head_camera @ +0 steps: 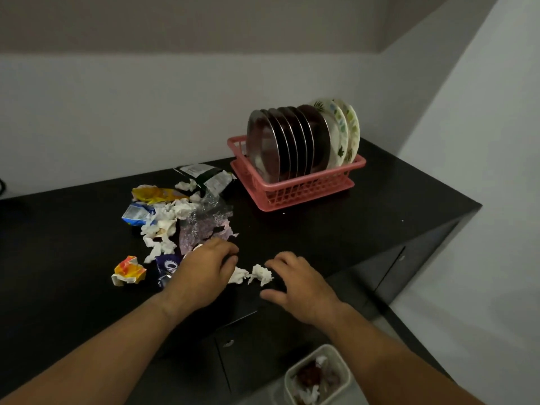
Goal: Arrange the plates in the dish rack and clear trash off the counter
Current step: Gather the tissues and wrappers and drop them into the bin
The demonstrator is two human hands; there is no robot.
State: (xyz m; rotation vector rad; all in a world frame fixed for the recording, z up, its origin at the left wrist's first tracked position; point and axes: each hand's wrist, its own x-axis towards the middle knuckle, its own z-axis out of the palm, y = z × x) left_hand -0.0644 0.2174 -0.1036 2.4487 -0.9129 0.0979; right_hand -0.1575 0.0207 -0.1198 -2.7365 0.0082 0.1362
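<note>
Your left hand (204, 276) lies palm down on the near part of the black counter (380, 200), at the near right edge of the trash heap (175, 217). Its fingers are curled downward, and you cannot tell from here whether they hold something. A small white tissue (238, 274) lies just beside these fingers, on their right.

Your right hand (295, 285) is to the right of it, palm down, with the fingers spread and relaxed. It holds nothing. Its fingertips are at a second crumpled tissue (261, 274), which lies between your 2 hands.

The heap is left of centre. It has white tissues, clear plastic film, a yellow wrapper (155, 194) on the far side and a blue and white packet (136, 214) on the left. A purple wrapper (168, 266) lies just left of your left wrist, and an orange and yellow wrapper (128, 270) lies further left, a little apart.

The pink dish rack (306, 194) stands at the far right of the counter. In it the steel plates (286, 141) stand upright in a row, and the patterned plates (344, 133) stand at the right end.

Below the counter, near right, a pale bin (327, 349) has some trash inside.
</note>
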